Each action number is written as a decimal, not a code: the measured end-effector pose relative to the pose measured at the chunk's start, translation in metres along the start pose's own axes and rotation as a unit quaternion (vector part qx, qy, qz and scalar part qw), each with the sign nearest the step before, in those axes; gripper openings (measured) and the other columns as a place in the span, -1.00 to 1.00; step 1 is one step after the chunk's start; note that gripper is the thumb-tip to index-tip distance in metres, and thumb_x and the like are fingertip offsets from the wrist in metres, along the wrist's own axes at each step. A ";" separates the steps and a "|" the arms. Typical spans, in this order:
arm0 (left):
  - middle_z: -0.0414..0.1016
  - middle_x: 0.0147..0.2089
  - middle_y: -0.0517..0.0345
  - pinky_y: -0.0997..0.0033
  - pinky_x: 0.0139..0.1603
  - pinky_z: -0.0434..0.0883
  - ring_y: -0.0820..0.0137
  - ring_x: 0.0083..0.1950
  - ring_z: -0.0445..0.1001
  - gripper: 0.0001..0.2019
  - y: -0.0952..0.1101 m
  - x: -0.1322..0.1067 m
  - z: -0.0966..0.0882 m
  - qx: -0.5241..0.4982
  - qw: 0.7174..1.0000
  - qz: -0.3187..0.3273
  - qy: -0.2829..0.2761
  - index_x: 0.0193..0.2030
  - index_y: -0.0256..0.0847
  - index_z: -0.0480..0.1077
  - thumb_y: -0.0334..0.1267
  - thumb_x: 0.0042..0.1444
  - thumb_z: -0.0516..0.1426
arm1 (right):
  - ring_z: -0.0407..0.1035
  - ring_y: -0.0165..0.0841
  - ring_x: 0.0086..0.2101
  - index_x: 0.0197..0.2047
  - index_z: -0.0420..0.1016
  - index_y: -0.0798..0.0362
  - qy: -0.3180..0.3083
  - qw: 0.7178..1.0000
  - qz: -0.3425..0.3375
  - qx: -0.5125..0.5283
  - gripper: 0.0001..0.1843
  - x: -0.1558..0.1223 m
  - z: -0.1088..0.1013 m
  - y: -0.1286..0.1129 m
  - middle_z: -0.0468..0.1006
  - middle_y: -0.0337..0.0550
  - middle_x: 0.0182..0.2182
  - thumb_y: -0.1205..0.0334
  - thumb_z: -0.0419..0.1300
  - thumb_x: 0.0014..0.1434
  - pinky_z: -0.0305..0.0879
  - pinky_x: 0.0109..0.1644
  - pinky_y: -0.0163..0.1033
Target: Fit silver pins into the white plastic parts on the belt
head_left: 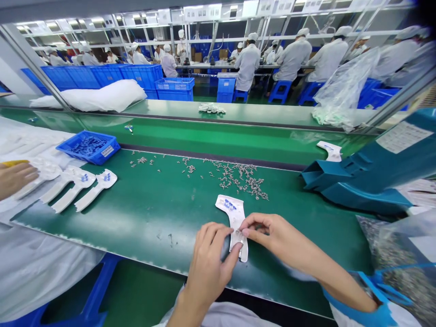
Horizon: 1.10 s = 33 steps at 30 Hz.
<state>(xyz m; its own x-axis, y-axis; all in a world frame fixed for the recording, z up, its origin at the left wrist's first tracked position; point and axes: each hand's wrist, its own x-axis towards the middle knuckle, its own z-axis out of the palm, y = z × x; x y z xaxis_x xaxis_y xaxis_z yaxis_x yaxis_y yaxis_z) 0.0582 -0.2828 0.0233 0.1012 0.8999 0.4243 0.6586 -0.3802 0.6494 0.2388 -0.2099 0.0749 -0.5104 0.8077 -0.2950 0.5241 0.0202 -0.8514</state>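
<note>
My left hand and my right hand meet over a flat white plastic piece lying on the green conveyor belt. Left fingers hold its lower stem. Right fingertips pinch at the stem's edge, beside a tiny metal bit; what they grip is too small to tell. Several small metal fasteners lie scattered on the belt beyond my hands. At the far left, a co-worker's hand rests near similar white pieces.
A blue crate of small parts stands on the belt's far left. A teal chute sits at the right, beside a clear bag of metal parts. Beyond a second belt, rows of workers in white sit among blue crates.
</note>
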 end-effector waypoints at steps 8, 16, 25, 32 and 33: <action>0.35 0.27 -0.06 -0.05 0.26 0.28 0.04 0.35 0.20 -0.56 -0.002 0.000 0.005 0.083 0.991 -0.016 -0.104 0.18 -0.19 0.26 -0.14 0.22 0.22 | 0.38 -0.29 -0.34 -0.23 0.53 -0.02 0.004 0.988 0.026 -0.152 -0.80 0.000 -0.003 0.002 0.57 -0.18 -0.34 0.12 0.11 0.30 0.20 -0.30 -0.25; 0.37 0.26 -0.06 -0.05 0.24 0.31 0.06 0.34 0.24 -0.58 -0.002 0.001 0.004 0.088 0.991 -0.018 -0.104 0.14 -0.19 0.31 -0.14 0.19 0.25 | 0.40 -0.29 -0.33 -0.26 0.50 -0.03 -0.009 0.981 0.021 -0.192 -0.84 0.009 -0.002 -0.007 0.57 -0.21 -0.37 0.17 0.11 0.30 0.15 -0.31 -0.27; 0.37 0.27 -0.04 -0.07 0.25 0.30 0.05 0.34 0.23 -0.58 -0.001 0.002 0.004 0.079 0.991 -0.023 -0.109 0.13 -0.17 0.31 -0.15 0.18 0.26 | 0.41 -0.28 -0.33 -0.25 0.35 -0.04 -0.006 0.972 0.042 -0.233 -0.96 0.017 -0.002 -0.005 0.56 -0.24 -0.38 0.29 0.15 0.23 0.12 -0.34 -0.27; 0.33 0.26 -0.12 -0.07 0.18 0.37 0.06 0.28 0.30 -0.62 -0.006 0.002 0.005 0.067 0.994 -0.041 -0.078 0.16 -0.16 0.31 -0.15 0.24 0.19 | 0.50 -0.29 -0.27 -0.09 0.27 -0.01 -0.005 0.991 0.077 0.113 -0.73 0.015 0.007 0.006 0.55 -0.20 -0.32 0.10 0.21 0.22 0.44 -0.21 -0.20; 0.31 0.26 -0.13 -0.06 0.17 0.39 0.07 0.27 0.31 -0.62 -0.007 0.001 0.004 0.066 0.994 -0.044 -0.071 0.18 -0.15 0.31 -0.15 0.26 0.18 | 0.51 -0.28 -0.23 -0.04 0.26 0.00 0.007 0.979 0.098 0.177 -0.65 0.014 0.011 0.005 0.54 -0.18 -0.28 0.06 0.24 0.20 0.48 -0.16 -0.18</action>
<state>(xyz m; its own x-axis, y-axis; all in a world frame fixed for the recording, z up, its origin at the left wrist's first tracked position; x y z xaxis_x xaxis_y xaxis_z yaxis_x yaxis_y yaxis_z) 0.0567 -0.2780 0.0163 0.1364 0.9533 0.2694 0.7607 -0.2749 0.5880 0.2271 -0.2047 0.0615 -0.4125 0.7837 -0.4643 0.3413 -0.3397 -0.8765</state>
